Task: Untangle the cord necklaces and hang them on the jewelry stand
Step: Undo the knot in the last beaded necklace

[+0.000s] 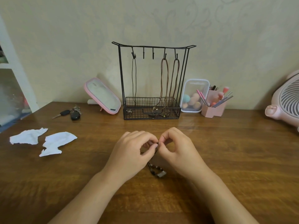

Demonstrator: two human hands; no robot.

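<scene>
Wooden table [226, 159]: jewelry stand [137, 113], mirror [103, 96], keys [73, 114], torn paper [30, 136] (two pieces).

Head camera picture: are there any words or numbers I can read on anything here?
No text here can be read.
Dark label on the pink mirror: too small to read.
Car keys: any mark is too small to tell.
Cord necklace: no writing shows on it.

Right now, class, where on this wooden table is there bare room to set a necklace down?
Bare wood lies right of the right hand, toward the pink fan, and in the strip between the left hand and the black wire jewelry stand. Crowded: torn white paper scraps at left, and the back edge.
</scene>
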